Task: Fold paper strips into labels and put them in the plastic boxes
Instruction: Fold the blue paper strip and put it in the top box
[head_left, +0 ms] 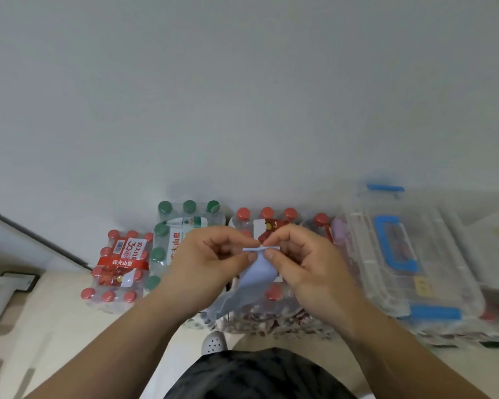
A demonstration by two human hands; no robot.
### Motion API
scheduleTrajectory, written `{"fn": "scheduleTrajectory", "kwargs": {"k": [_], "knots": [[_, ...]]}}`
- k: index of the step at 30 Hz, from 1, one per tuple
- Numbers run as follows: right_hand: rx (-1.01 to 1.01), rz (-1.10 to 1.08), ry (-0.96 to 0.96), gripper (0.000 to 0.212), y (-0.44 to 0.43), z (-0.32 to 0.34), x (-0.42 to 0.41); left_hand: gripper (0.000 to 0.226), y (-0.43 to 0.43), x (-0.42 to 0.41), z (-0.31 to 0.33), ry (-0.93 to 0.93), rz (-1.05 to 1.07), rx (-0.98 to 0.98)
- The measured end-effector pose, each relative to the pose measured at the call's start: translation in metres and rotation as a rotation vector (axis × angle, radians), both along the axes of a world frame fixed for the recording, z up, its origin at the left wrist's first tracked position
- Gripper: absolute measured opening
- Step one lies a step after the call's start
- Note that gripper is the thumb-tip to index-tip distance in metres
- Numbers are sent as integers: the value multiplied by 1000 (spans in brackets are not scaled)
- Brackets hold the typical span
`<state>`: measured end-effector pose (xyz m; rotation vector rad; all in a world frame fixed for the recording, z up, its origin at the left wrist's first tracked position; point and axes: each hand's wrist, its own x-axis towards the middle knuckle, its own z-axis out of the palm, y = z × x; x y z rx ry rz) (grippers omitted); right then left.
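Pale wall behind; both hands (260, 254) pinch a paper strip (257, 269) (light blue) above bottle packs (121, 269)

Matt paper strip (260, 269), glossy plastic boxes (401, 260)

1. paper strip (258, 272): pale lilac-blue, plain.
2. plastic box (401, 254): clear, blue handle and latches.
3. left bottle pack (118, 266): red caps, red-white label.
4. middle bottle pack (179, 237): green caps.

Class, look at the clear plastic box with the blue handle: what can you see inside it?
Through the lid of the clear plastic box with the blue handle, only blurred reddish shapes and a small yellow patch show. What they are cannot be told, and the box's bottom is hidden.
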<state>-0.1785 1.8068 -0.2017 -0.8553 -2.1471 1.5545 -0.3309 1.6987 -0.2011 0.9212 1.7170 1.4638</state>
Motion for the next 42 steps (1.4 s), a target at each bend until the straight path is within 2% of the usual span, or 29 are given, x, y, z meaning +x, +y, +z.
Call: {"fn": "scheduleTrajectory", "kwargs": {"k": [3, 6, 11, 14, 19, 25, 29, 33, 37, 42], "knots": [[-122, -36, 93, 15, -2, 5, 35, 29, 3, 33, 4, -18, 23, 21], [-154, -88, 123, 15, -5, 7, 66, 25, 6, 66, 4, -69, 56, 23], [-178, -121, 102, 9, -3, 6, 113, 31, 10, 120, 4, -41, 69, 8], [-172, -111, 101, 12, -4, 7, 140, 29, 7, 148, 5, -18, 65, 4], [-102, -88, 107, 10, -4, 9, 173, 8, 1, 182, 13, -42, 42, -19], [-93, -61, 103, 18, -6, 9, 204, 20, -4, 214, 15, -26, 85, -41], [-144, -26, 95, 12, -4, 9, 219, 23, -7, 231, 16, 24, 100, -41], [-162, -35, 69, 15, -4, 6, 228, 25, -8, 243, 13, -9, 155, -39], [-71, 5, 3, 16, -2, 4, 233, 26, -11, 249, 15, 18, 134, -96], [12, 26, 43, 15, -7, 7, 232, 19, -13, 244, 19, 158, 55, -133]]}}
